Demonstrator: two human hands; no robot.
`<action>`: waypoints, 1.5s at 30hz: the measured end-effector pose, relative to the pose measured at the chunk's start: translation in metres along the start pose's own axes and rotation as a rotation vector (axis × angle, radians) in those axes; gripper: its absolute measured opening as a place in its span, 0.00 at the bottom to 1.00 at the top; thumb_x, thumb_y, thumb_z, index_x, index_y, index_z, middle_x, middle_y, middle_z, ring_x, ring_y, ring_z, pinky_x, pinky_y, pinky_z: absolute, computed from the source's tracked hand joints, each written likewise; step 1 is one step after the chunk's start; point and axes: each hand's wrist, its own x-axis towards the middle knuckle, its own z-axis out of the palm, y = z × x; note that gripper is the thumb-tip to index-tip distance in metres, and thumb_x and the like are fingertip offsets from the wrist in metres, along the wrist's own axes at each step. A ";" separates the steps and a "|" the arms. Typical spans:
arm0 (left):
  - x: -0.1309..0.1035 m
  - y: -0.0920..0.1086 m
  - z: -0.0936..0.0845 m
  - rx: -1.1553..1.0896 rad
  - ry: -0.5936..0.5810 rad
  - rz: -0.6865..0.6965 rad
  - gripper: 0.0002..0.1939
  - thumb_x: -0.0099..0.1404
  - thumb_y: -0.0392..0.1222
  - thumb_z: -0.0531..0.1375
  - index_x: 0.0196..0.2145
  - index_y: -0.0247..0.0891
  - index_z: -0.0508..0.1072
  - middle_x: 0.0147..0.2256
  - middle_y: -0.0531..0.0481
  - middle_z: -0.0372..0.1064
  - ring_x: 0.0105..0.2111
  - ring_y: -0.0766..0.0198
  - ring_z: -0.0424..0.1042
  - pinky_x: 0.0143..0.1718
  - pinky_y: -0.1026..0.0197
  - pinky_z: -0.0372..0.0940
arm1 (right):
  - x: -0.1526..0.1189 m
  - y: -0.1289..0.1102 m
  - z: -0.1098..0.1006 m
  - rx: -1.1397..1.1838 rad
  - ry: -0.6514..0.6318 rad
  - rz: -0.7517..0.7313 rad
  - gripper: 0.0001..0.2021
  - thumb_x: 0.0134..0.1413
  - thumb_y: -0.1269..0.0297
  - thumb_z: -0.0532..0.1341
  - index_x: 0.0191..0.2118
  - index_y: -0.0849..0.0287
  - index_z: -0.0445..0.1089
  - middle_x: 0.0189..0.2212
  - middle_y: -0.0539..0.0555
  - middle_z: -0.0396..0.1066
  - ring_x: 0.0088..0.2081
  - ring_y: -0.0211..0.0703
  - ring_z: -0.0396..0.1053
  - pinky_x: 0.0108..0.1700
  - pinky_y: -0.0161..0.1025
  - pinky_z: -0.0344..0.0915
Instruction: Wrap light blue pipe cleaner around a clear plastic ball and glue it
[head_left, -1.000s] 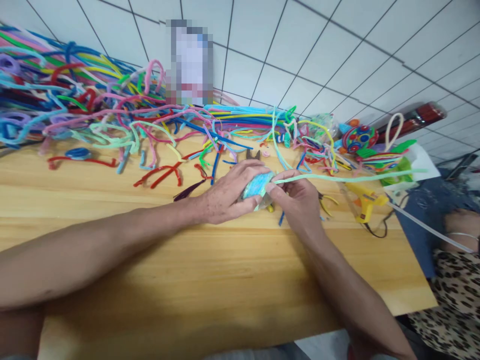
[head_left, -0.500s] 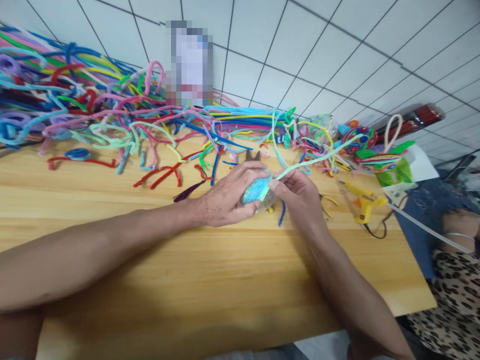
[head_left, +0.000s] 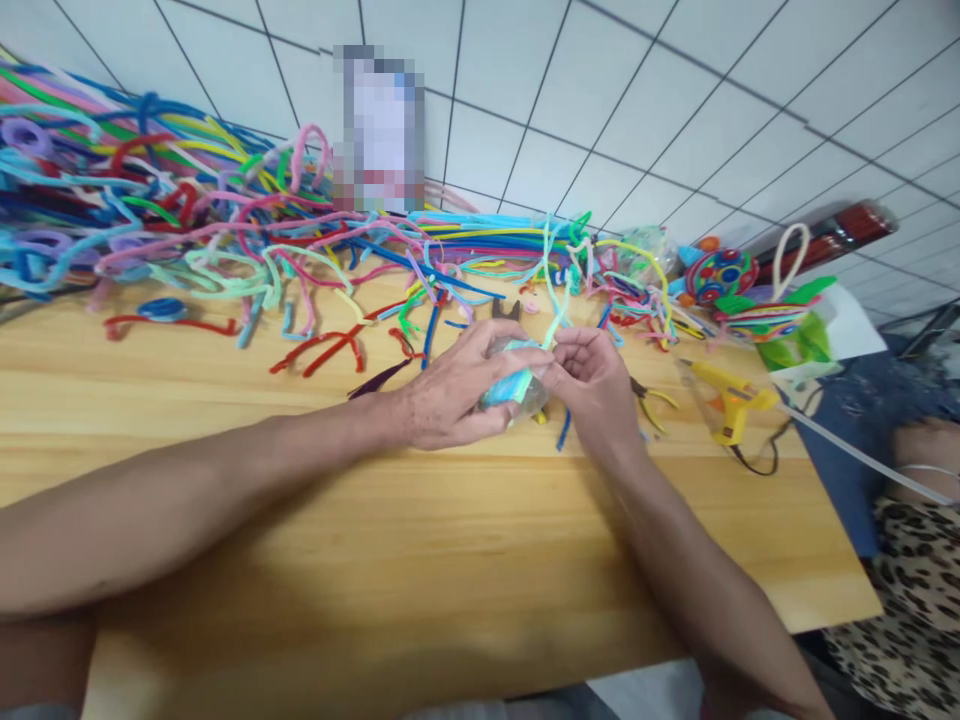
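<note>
My left hand [head_left: 469, 385] is wrapped around a rounded clear object [head_left: 534, 400], partly covered with blue pipe cleaner [head_left: 506, 388]. A pale green pipe cleaner [head_left: 556, 325] runs along its side and sticks up between my hands. The fingertips of my right hand [head_left: 592, 385] are pinched at the base of this strand, against the object's right side; the exact grip is partly hidden. Just beyond my left fingers lie dark plier jaws [head_left: 506, 310]. A short blue piece [head_left: 564, 428] rests on the table under my right hand.
Many coloured pipe cleaners [head_left: 225, 230] are heaped along the wall side. A yellow glue gun [head_left: 731, 395] with its cord lies at right, near a decorated ball [head_left: 720, 275] and yellow-handled pliers [head_left: 651, 405]. Another person's arm [head_left: 926, 450] is beyond the wooden table's [head_left: 420, 560] right edge.
The pale green pipe cleaner pointed out to the right; now its end stands upward, away from me. My right fingers have curled in closer to the rounded object. The left hand keeps its hold.
</note>
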 end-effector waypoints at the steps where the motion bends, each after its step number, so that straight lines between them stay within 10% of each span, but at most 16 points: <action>1: 0.001 0.000 -0.001 -0.004 -0.004 -0.002 0.36 0.73 0.39 0.60 0.75 0.49 0.59 0.67 0.36 0.58 0.70 0.42 0.61 0.69 0.30 0.66 | 0.000 0.001 0.001 0.004 0.005 -0.008 0.28 0.46 0.46 0.81 0.46 0.50 0.69 0.31 0.44 0.71 0.31 0.38 0.69 0.34 0.37 0.70; 16: 0.002 -0.005 -0.004 -0.005 -0.028 -0.014 0.29 0.78 0.47 0.58 0.73 0.47 0.61 0.67 0.35 0.59 0.68 0.42 0.60 0.71 0.28 0.63 | -0.006 -0.007 -0.004 -0.175 -0.088 -0.083 0.14 0.62 0.54 0.69 0.51 0.49 0.77 0.36 0.48 0.69 0.36 0.42 0.69 0.43 0.44 0.72; 26: -0.001 -0.010 -0.005 -0.066 -0.018 -0.062 0.29 0.82 0.52 0.55 0.76 0.53 0.58 0.68 0.37 0.57 0.71 0.43 0.58 0.74 0.29 0.60 | -0.014 -0.012 -0.019 -0.745 -0.285 -0.524 0.38 0.58 0.59 0.69 0.73 0.50 0.62 0.63 0.64 0.68 0.61 0.61 0.70 0.60 0.62 0.75; 45: -0.001 -0.009 -0.003 -0.038 -0.005 -0.070 0.26 0.83 0.51 0.51 0.74 0.50 0.59 0.68 0.37 0.58 0.72 0.47 0.57 0.74 0.31 0.59 | -0.018 -0.004 -0.011 -0.809 -0.231 -0.556 0.40 0.58 0.59 0.69 0.74 0.47 0.58 0.62 0.64 0.66 0.64 0.65 0.69 0.59 0.66 0.76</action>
